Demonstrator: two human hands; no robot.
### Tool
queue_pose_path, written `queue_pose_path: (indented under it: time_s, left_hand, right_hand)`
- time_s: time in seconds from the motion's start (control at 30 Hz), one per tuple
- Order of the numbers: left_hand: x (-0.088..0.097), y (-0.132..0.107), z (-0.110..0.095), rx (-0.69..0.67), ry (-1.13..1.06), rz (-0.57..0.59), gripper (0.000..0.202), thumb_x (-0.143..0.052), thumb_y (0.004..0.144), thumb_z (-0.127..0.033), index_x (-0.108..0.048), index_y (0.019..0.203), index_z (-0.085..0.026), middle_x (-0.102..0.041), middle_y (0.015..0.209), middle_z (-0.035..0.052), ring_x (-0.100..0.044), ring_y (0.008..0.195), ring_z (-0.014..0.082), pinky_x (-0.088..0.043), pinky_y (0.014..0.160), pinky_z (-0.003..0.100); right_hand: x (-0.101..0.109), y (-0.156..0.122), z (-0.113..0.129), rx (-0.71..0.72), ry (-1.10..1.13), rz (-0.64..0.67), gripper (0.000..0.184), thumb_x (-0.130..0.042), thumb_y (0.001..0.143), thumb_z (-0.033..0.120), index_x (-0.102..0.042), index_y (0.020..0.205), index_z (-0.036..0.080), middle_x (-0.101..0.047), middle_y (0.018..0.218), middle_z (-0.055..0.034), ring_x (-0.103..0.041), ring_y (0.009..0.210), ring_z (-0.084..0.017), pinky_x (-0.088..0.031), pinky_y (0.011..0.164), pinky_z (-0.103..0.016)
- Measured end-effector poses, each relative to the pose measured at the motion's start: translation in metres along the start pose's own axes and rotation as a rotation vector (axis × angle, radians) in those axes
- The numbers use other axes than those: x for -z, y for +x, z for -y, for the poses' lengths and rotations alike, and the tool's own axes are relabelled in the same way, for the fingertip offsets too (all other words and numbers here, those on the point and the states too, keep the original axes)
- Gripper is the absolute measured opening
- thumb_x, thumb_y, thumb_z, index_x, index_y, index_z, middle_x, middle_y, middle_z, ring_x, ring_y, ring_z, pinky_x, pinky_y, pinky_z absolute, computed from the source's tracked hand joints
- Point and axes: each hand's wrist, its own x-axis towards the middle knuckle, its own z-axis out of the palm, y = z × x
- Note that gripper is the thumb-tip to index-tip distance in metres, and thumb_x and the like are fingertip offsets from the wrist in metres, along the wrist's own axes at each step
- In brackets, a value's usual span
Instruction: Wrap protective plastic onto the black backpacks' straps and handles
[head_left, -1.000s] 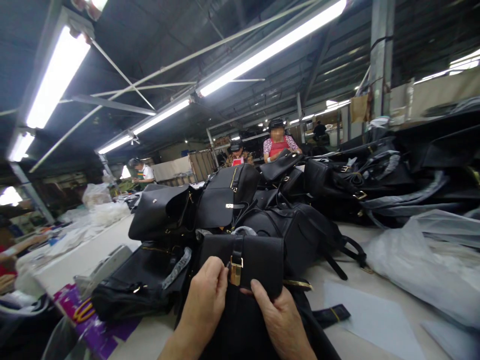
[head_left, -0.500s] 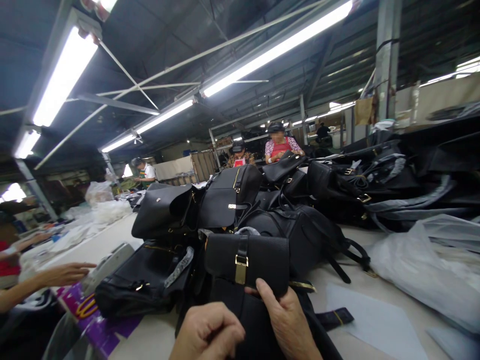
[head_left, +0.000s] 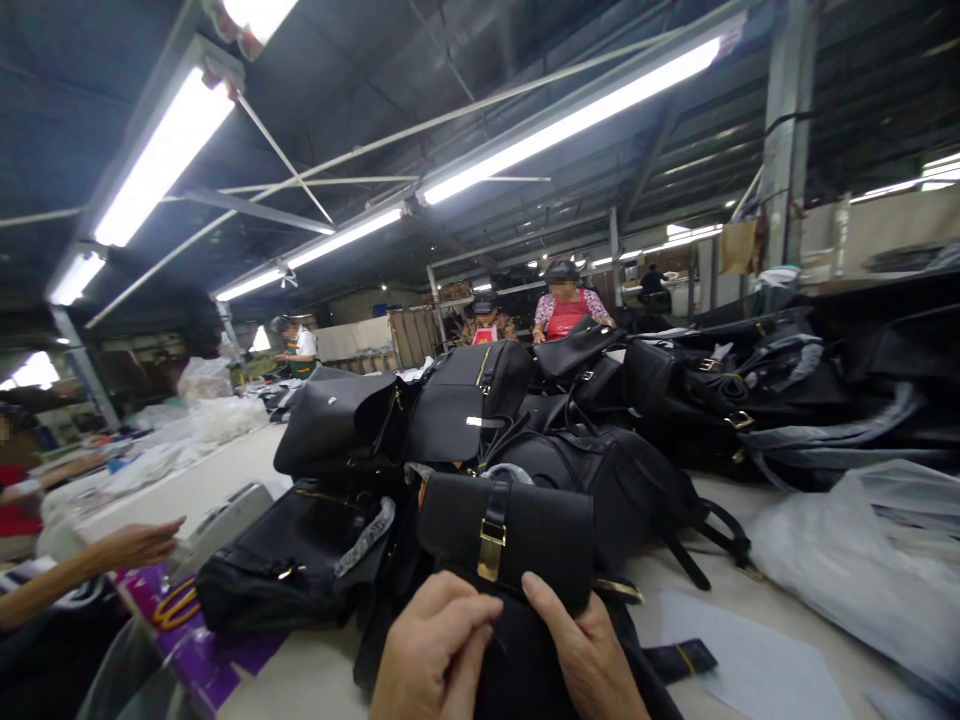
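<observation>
A black bag [head_left: 525, 510] faces me, its flap crossed by a short strap with a gold buckle [head_left: 493, 545]. My right hand [head_left: 585, 645] holds the flap's lower right edge, thumb on the front and fingers behind. Just below the buckle, my left hand [head_left: 435, 645] is closed, thumb and index fingertips pinched together. Anything between those fingertips is too small to make out. Under both hands, the bag's dark lower body is partly covered by them.
Several black bags [head_left: 465, 400] are heaped behind. Clear plastic [head_left: 847, 560] and a pale sheet [head_left: 757, 650] lie right. A co-worker's hand [head_left: 142, 545] reaches in at left, near a grey device [head_left: 225, 525] and purple packaging [head_left: 187, 640]. A person in a red apron [head_left: 568, 315] is across the table.
My left hand has risen and moved right, nearer the buckle, its fingers now pinched forward. The right hand keeps its hold on the flap. The whole view has shifted slightly.
</observation>
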Motion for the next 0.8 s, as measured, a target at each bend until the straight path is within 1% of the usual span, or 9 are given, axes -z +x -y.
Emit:
queue_pose_path:
  time_s: [0.07, 0.13, 0.3, 0.37, 0.43, 0.57, 0.63, 0.7, 0.8]
  left_hand:
    - [-0.008, 0.01, 0.003, -0.015, 0.089, -0.169, 0.024, -0.05, 0.093, -0.013, -0.067, 0.106, -0.023, -0.066, 0.091, 0.0043, -0.066, 0.084, 0.0146, -0.053, 0.076, 0.022]
    - [-0.015, 0.016, 0.005, -0.052, 0.163, -0.26, 0.021, -0.053, 0.091, -0.012, -0.067, 0.101, -0.023, -0.066, 0.087, 0.0026, -0.066, 0.08, 0.0141, -0.053, 0.073, 0.02]
    - [-0.026, 0.022, 0.006, -0.125, 0.388, -0.318, 0.018, -0.048, 0.092, -0.01, -0.061, 0.085, -0.021, -0.062, 0.079, 0.0014, -0.063, 0.071, 0.0154, -0.051, 0.065, 0.023]
    - [-0.027, 0.025, 0.006, -0.148, 0.522, -0.277, 0.021, -0.045, 0.09, -0.007, -0.057, 0.079, -0.021, -0.061, 0.075, 0.0021, -0.062, 0.067, 0.0168, -0.049, 0.06, 0.024]
    - [-0.027, 0.029, 0.006, -0.143, 0.636, -0.204, 0.023, -0.043, 0.086, -0.002, -0.056, 0.079, -0.02, -0.061, 0.076, 0.0038, -0.062, 0.066, 0.0184, -0.048, 0.058, 0.025]
    - [-0.024, 0.036, 0.004, -0.158, 0.723, -0.064, 0.025, -0.038, 0.081, 0.001, -0.053, 0.081, -0.02, -0.061, 0.076, 0.0066, -0.06, 0.064, 0.0207, -0.047, 0.057, 0.028]
    - [-0.019, 0.035, 0.004, -0.187, 0.659, -0.007, 0.024, -0.037, 0.081, -0.002, -0.05, 0.079, -0.021, -0.06, 0.075, 0.0059, -0.06, 0.063, 0.0199, -0.045, 0.056, 0.027]
    - [-0.007, 0.026, 0.006, -0.218, 0.532, 0.04, 0.021, -0.037, 0.082, -0.005, -0.048, 0.077, -0.022, -0.059, 0.074, 0.0043, -0.059, 0.062, 0.0175, -0.043, 0.054, 0.024]
    - [0.024, -0.004, 0.024, -0.228, 0.386, 0.084, 0.019, -0.038, 0.088, -0.018, -0.049, 0.075, -0.024, -0.061, 0.073, 0.0022, -0.058, 0.059, 0.014, -0.04, 0.051, 0.021]
  right_hand:
    - [0.001, -0.001, -0.001, -0.018, 0.005, 0.011, 0.062, -0.065, 0.074, 0.067, -0.076, 0.105, 0.015, -0.077, 0.104, -0.0119, -0.067, 0.104, -0.034, -0.051, 0.093, -0.04]
    - [0.002, -0.001, -0.003, -0.014, -0.004, -0.003, 0.06, -0.066, 0.074, 0.066, -0.076, 0.104, 0.015, -0.077, 0.105, -0.0119, -0.066, 0.106, -0.034, -0.05, 0.094, -0.039]
    - [0.002, -0.002, -0.003, 0.02, -0.034, -0.005, 0.055, -0.066, 0.074, 0.066, -0.078, 0.093, 0.015, -0.078, 0.1, -0.0126, -0.067, 0.103, -0.035, -0.052, 0.09, -0.039]
    - [0.001, -0.002, -0.001, 0.029, -0.056, 0.006, 0.055, -0.064, 0.075, 0.066, -0.078, 0.09, 0.015, -0.078, 0.097, -0.0127, -0.067, 0.102, -0.035, -0.051, 0.091, -0.041]
    - [0.0, -0.002, 0.0, 0.031, -0.079, 0.001, 0.055, -0.064, 0.075, 0.065, -0.078, 0.091, 0.014, -0.078, 0.096, -0.0129, -0.067, 0.102, -0.036, -0.05, 0.092, -0.042]
    - [-0.001, -0.002, 0.0, 0.011, -0.063, -0.023, 0.056, -0.067, 0.072, 0.065, -0.078, 0.093, 0.015, -0.078, 0.097, -0.0123, -0.068, 0.1, -0.036, -0.051, 0.092, -0.042]
    - [-0.001, -0.002, 0.001, -0.006, -0.04, -0.023, 0.055, -0.068, 0.072, 0.065, -0.078, 0.091, 0.015, -0.078, 0.096, -0.0121, -0.068, 0.099, -0.036, -0.051, 0.092, -0.042]
    - [-0.001, -0.002, 0.002, -0.017, -0.001, -0.044, 0.053, -0.07, 0.071, 0.063, -0.078, 0.092, 0.015, -0.078, 0.098, -0.0117, -0.067, 0.102, -0.036, -0.049, 0.096, -0.043]
    - [0.002, -0.003, 0.007, -0.01, 0.071, -0.083, 0.051, -0.074, 0.067, 0.06, -0.077, 0.094, 0.016, -0.077, 0.103, -0.0112, -0.063, 0.11, -0.036, -0.045, 0.102, -0.043]
